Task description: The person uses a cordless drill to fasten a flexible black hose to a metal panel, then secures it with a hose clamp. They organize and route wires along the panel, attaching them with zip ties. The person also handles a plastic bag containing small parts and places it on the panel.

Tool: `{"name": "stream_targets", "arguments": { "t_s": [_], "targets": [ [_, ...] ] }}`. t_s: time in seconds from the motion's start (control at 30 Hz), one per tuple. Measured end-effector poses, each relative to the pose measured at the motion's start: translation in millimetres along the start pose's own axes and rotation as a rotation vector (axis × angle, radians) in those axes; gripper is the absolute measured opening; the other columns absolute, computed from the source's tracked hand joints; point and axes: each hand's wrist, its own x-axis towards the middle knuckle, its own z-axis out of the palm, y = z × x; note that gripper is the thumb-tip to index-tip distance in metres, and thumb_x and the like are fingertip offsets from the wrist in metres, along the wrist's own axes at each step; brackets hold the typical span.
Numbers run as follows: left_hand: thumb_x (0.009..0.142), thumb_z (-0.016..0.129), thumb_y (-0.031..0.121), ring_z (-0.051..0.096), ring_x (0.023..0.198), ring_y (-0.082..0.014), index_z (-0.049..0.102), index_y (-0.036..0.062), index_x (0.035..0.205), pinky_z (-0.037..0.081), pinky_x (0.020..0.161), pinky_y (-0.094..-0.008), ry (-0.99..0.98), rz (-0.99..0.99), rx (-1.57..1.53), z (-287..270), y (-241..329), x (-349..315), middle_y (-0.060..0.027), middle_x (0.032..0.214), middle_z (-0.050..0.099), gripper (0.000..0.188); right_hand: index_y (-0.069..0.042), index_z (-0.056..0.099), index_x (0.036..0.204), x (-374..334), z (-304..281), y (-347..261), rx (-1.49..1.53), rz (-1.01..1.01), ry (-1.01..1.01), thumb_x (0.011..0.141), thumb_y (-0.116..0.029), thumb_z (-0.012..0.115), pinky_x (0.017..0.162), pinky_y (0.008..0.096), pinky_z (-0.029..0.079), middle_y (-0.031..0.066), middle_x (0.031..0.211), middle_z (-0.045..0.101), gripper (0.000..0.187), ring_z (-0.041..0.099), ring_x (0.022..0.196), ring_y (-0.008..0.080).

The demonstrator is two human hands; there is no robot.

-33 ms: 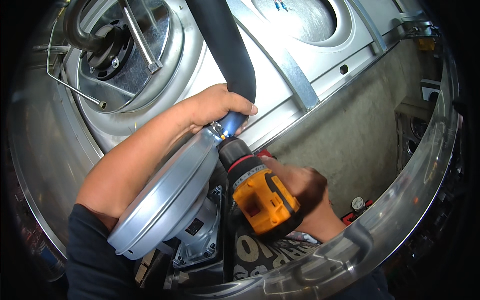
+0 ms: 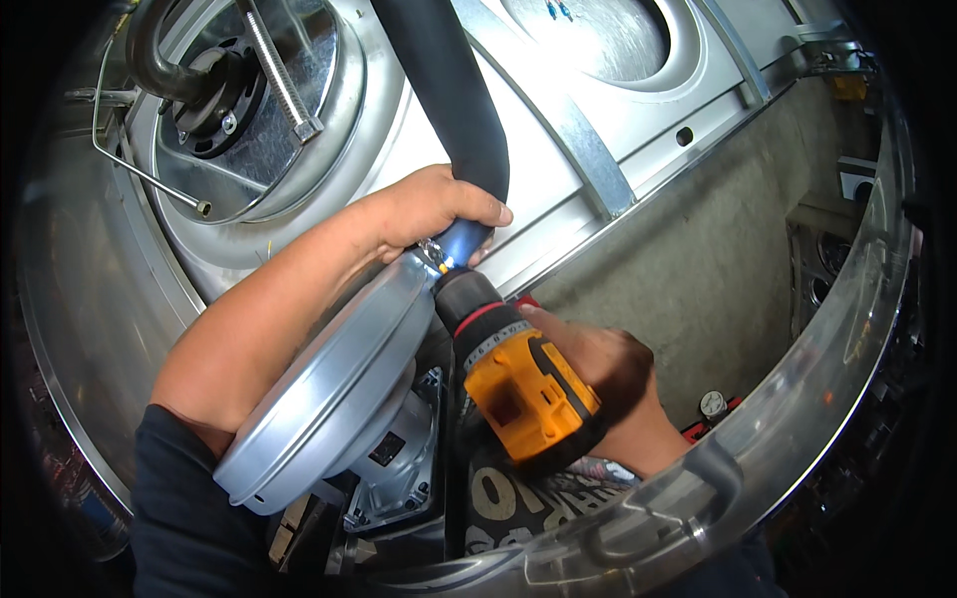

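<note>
My left hand (image 2: 439,204) is closed around the lower end of a thick black hose (image 2: 454,110), thumb lying across it. That end meets the outlet of a round silver metal blower housing (image 2: 324,389), where a metal hose clamp (image 2: 431,251) shows beside my fingers. My right hand (image 2: 598,364) grips a yellow and black cordless drill (image 2: 528,389) from the right. Its chuck points up at the joint, and its tip sits at the clamp under a bright light. The handle is mostly hidden by my hand and the drill body.
A white metal panel with crossbars (image 2: 583,164) lies behind the hose. At upper left, a round recess holds a black pipe (image 2: 164,75), a braided flexible hose (image 2: 274,70) and a thin metal tube (image 2: 150,174). A curved metal rim (image 2: 797,399) crosses the lower right, near a pressure gauge (image 2: 712,404).
</note>
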Motion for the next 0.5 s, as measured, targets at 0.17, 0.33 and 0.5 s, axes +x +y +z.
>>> {"name": "stream_targets", "arguments": {
  "t_s": [0.17, 0.33, 0.5],
  "targets": [
    [0.086, 0.076, 0.018, 0.065, 0.058, -0.0167, 0.066, 0.001, 0.086, 0.054, 0.054, -0.0295, -0.01, -0.021, 0.015, -0.6, -0.7, 1.1, -0.0094, 0.071, 0.066, 0.02, 0.001, 0.066, 0.124, 4.9, -14.6, -6.8, -0.079, -0.034, -0.031, 0.07, -0.031, 0.088, 0.069, 0.0379, 0.06, 0.0182, 0.094, 0.074, 0.067, 0.075, 0.079, 0.031],
    [0.085, 0.077, 0.019, 0.067, 0.058, -0.0173, 0.066, 0.0008, 0.091, 0.057, 0.054, -0.029, -0.008, -0.007, -0.004, -5.6, -2.7, 7.8, -0.0099, 0.075, 0.067, 0.022, 0.001, 0.066, 0.125, 15.3, -26.8, -4.0, -0.06, -0.082, -0.044, 0.071, -0.03, 0.088, 0.073, 0.0386, 0.061, 0.0178, 0.095, 0.074, 0.066, 0.076, 0.08, 0.0327],
    [0.084, 0.077, 0.018, 0.067, 0.057, -0.0176, 0.066, 0.0003, 0.092, 0.056, 0.053, -0.0288, 0.018, 0.005, 0.038, -9.8, -6.0, 10.2, -0.0102, 0.075, 0.067, 0.022, 0.0, 0.066, 0.126, 20.2, -34.2, -2.6, -0.07, -0.111, -0.086, 0.072, -0.029, 0.087, 0.071, 0.0396, 0.061, 0.0176, 0.091, 0.074, 0.064, 0.075, 0.077, 0.0331]
  ]
}}
